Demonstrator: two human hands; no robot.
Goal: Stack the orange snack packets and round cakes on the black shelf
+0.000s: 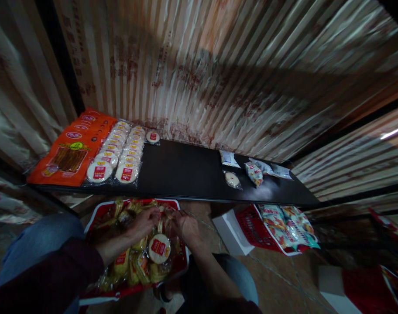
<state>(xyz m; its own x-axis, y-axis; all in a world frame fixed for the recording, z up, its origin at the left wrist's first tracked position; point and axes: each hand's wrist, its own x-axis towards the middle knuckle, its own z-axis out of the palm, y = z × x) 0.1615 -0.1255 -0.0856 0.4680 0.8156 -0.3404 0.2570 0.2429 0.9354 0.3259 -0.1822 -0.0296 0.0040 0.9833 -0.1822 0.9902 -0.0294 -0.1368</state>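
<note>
My left hand and my right hand are close together over the far part of a red basket filled with wrapped snacks. Fingers of both hands are bent around something among clear wrappers, too small and dim to make out. A round white cracker in a clear wrapper with a red label lies in the basket just below my hands. Above, on the black shelf, two overlapping rows of wrapped round crackers stand beside orange snack bags, and a single wrapped cracker lies at the back.
Several small snack packets and a wrapped cracker lie on the shelf's right part. Beneath it, a second red basket holds larger bags, beside a white box. Patterned curtains hang behind; dark posts frame the shelf.
</note>
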